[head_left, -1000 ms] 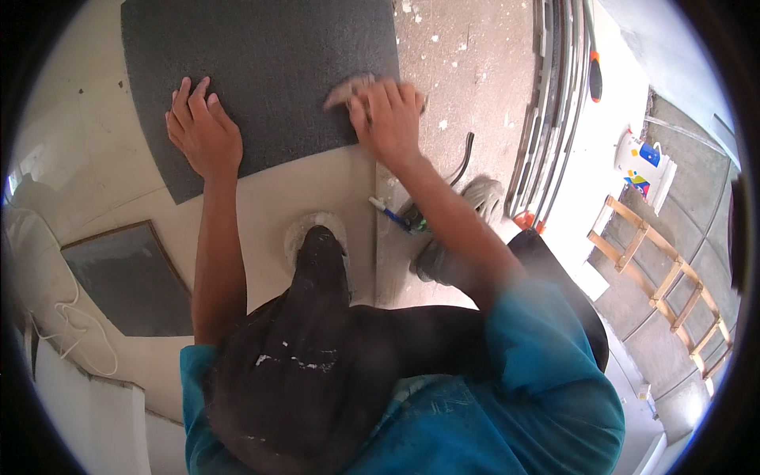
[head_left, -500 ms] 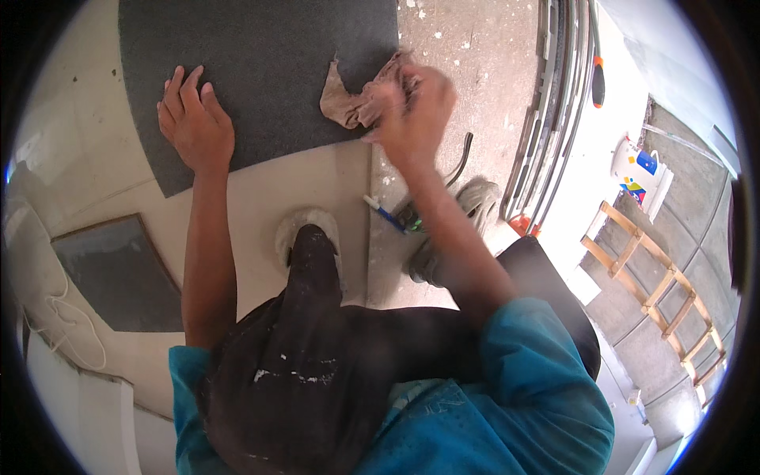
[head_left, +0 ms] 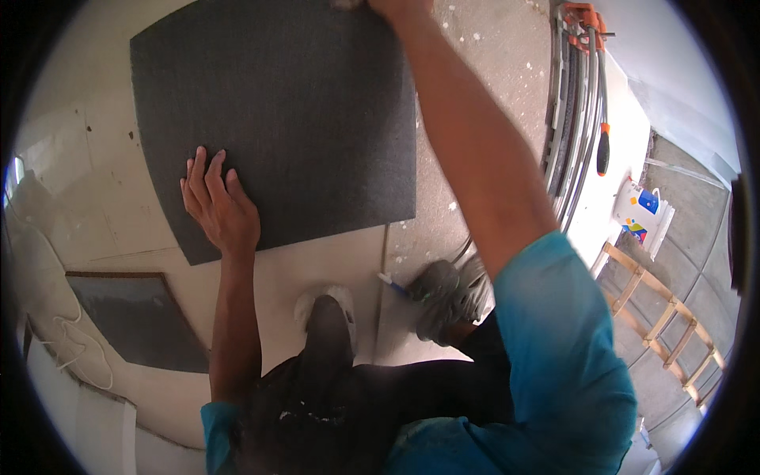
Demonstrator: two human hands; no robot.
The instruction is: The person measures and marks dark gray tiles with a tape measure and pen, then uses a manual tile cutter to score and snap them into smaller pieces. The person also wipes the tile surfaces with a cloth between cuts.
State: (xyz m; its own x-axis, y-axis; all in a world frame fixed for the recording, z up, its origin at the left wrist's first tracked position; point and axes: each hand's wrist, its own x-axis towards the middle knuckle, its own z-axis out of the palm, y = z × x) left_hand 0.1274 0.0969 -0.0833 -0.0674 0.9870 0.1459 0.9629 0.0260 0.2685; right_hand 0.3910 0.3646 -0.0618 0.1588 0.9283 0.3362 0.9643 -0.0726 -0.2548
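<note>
A large dark grey tile (head_left: 317, 134) lies flat in front of me. My left hand (head_left: 222, 202) rests on its near left part, fingers stretched out and holding nothing. Far off at the top edge of the view, my right hand (head_left: 402, 6) reaches over the tile's far right part. A sliver of brownish rag (head_left: 346, 3) shows beside that hand, pressed against the tile; the fingers and most of the rag are cut off by the picture's edge.
A smaller grey tile (head_left: 142, 321) lies at the left near a white cable (head_left: 73, 332). On the right are a tile cutter (head_left: 571, 119) with an orange-and-black handle (head_left: 604, 150), a white bucket (head_left: 640, 207) and a wooden ladder-like frame (head_left: 669, 317). A blue-and-white marker (head_left: 392, 285) lies near my shoes.
My right hand has moved with the rag from the tile's near right corner to its far side. The left hand stays flat on the tile. The view has shifted, showing more of the tile's far side.
</note>
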